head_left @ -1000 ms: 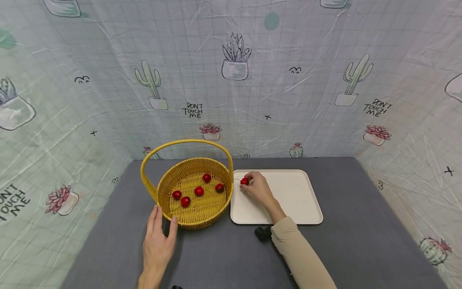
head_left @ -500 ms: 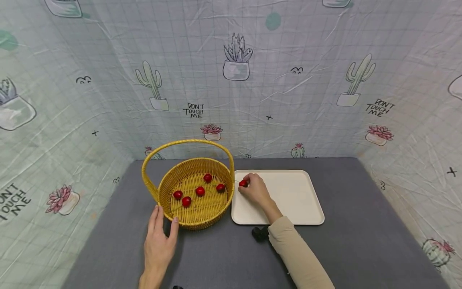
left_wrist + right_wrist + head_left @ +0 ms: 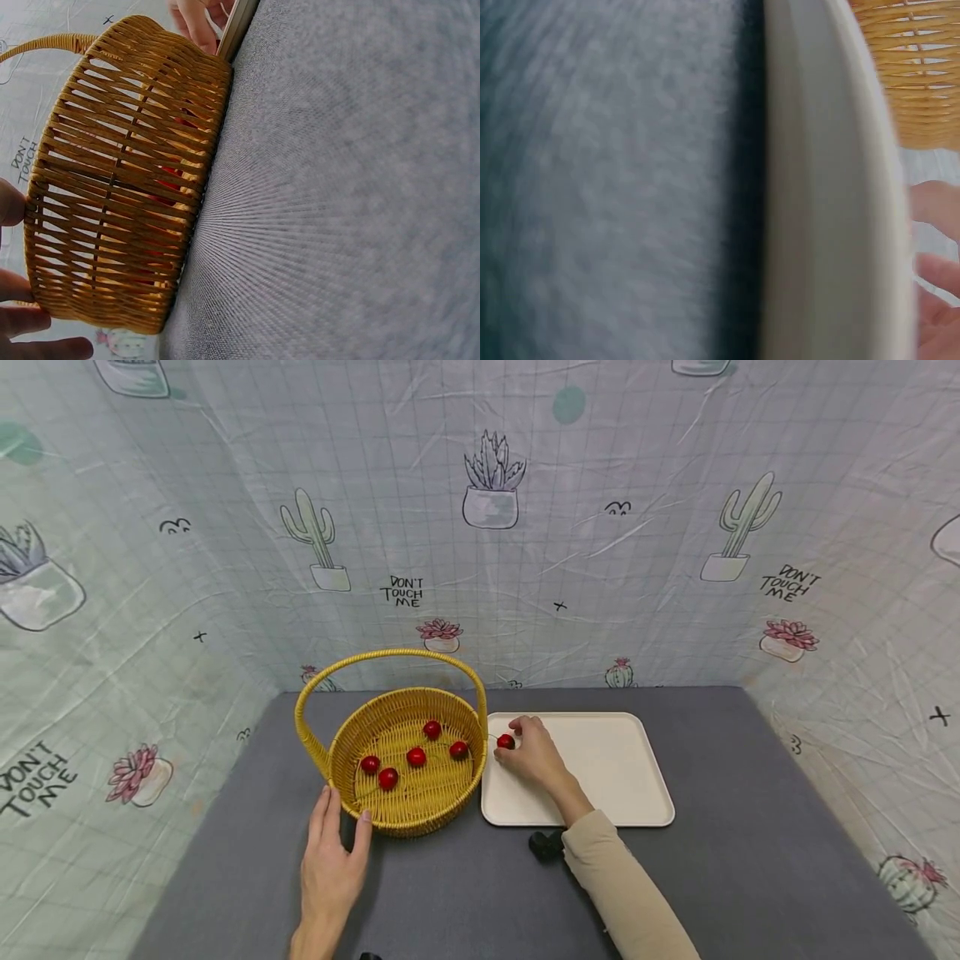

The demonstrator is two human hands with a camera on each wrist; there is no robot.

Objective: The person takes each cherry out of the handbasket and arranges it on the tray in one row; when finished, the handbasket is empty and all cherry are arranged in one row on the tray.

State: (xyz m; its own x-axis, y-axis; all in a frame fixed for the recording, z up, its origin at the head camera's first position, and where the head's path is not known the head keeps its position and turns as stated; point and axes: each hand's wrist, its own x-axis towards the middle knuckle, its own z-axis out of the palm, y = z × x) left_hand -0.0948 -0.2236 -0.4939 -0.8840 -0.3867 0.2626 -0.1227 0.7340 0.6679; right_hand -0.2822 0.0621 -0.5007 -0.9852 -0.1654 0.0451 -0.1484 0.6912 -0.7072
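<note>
Head view, loose red fruit (image 3: 506, 742): is lying at the left end of the cream tray (image 3: 611, 768), between the thumb and forefinger of the right hand (image 3: 536, 760), well apart from the left hand (image 3: 330, 872)
Head view, five other red fruits (image 3: 416, 757): are resting inside the yellow wicker basket (image 3: 420, 802), which is standing on the grey bench (image 3: 465, 893) just beside the tray
Head view, beige sleeve (image 3: 626, 885): is slanting up and leftward from the bottom edge, with a black object (image 3: 542, 845) showing beside its cuff
Head view, right hand: is leaning in over the tray, thumb and forefinger standing a little apart around the fruit; any contact is too small to tell
Head view, left hand: is coming up from the bottom edge, fingers extending along the basket's near left side, thumb spreading out to its front rim
Left wrist view, five other red fruits: are showing as red patches through the weave
Left wrist view, left hand: is touching the basket's rim with spread fingers, gripping nothing
Left wrist view, right hand: is appearing in part beyond the basket
Right wrist view, right hand: is showing partly past the blurred tray edge, thumb and fingers parting, the basket standing near
</note>
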